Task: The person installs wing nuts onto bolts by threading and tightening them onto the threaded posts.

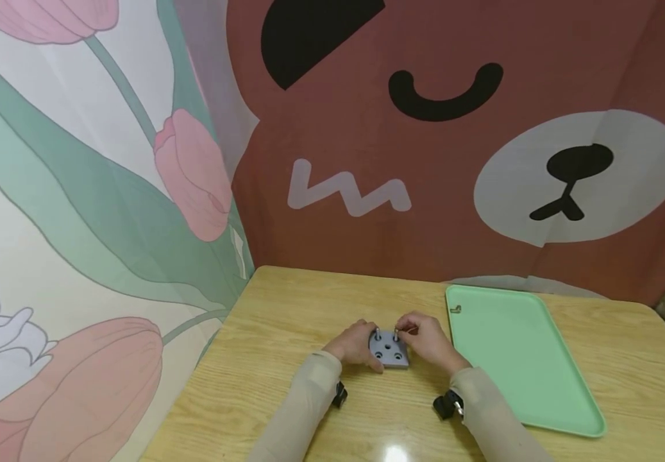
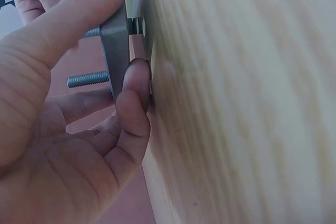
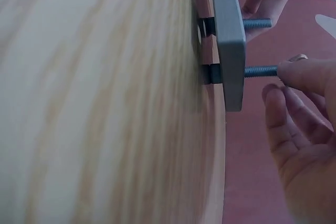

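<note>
Steady the grey plate (image 1: 388, 362) just above the surface (image 1: 297, 298), clasped in the left grip (image 1: 356, 343); pinching a small metal piece (image 3: 300, 57) in the right grip (image 1: 427, 337), align it squarely on 1 bolt (image 3: 260, 71).

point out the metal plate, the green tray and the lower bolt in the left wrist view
Metal plate (image 1: 388, 357), head view: on its top face, between the two near holes.
Green tray (image 1: 517, 350), head view: on its bare floor.
Lower bolt (image 2: 88, 79), left wrist view: on its threaded shank.

Free room on near side of plate (image 1: 388, 361); bolts (image 3: 258, 23) obstruct far side.
</note>
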